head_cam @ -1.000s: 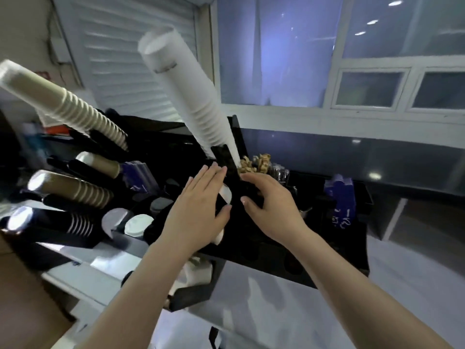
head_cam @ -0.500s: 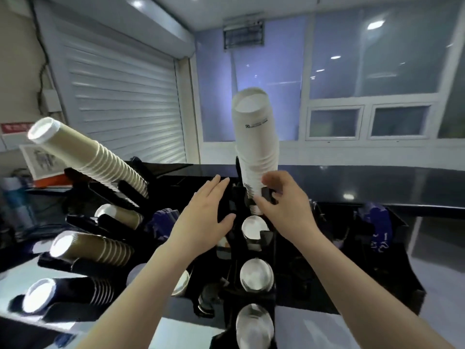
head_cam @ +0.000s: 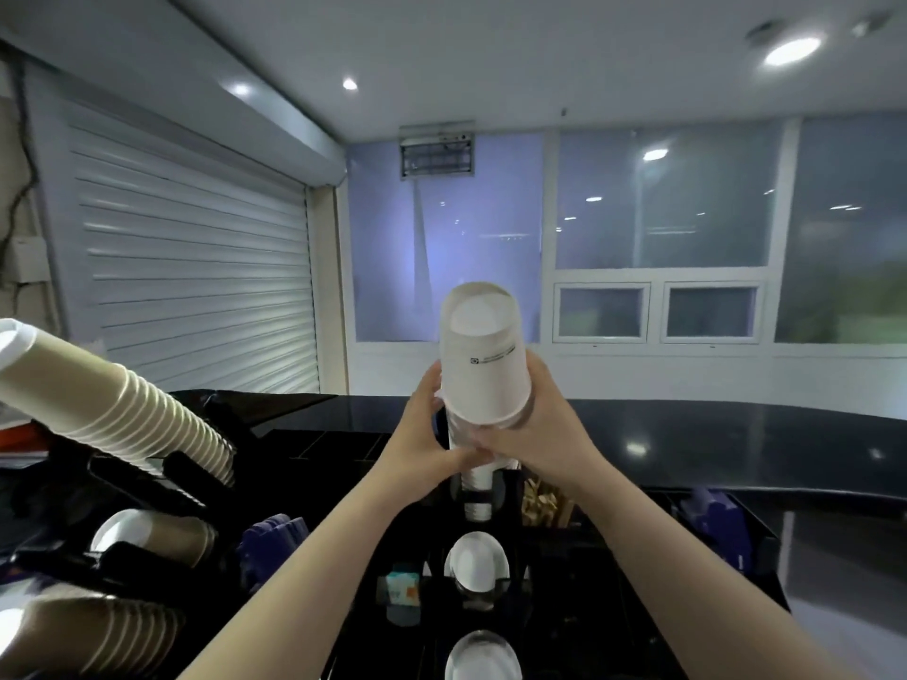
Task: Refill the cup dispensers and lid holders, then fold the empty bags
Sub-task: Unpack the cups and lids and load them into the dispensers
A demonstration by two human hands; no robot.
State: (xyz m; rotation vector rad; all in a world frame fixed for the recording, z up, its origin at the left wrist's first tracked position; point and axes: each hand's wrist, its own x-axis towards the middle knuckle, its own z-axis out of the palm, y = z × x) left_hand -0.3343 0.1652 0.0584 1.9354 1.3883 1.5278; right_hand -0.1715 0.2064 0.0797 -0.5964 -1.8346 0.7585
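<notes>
A tall stack of white paper cups (head_cam: pixel 483 365), base toward me, stands in the top slot of a black cup dispenser (head_cam: pixel 510 547). My left hand (head_cam: pixel 424 444) grips the stack from the left, fingers curled around its lower part. My right hand (head_cam: pixel 540 429) wraps it from the right, and the fingertips of both meet in front. Lower slots of the same dispenser show white cups (head_cam: pixel 476 561) and clear cups (head_cam: pixel 483 657) end-on.
A second black rack at left holds slanted stacks of beige cups (head_cam: pixel 113 409), brown cups (head_cam: pixel 152 537) and dark cups (head_cam: pixel 83 635). Blue packets (head_cam: pixel 275 547) sit between the racks. A glossy black counter (head_cam: pixel 711 449) runs behind, with windows and a roller shutter (head_cam: pixel 196 282) beyond.
My view tilted up. Both hands have closed around the white cup stack; earlier the left hand was open beside the dispenser and the right held the stack's base alone. The stack sits lower.
</notes>
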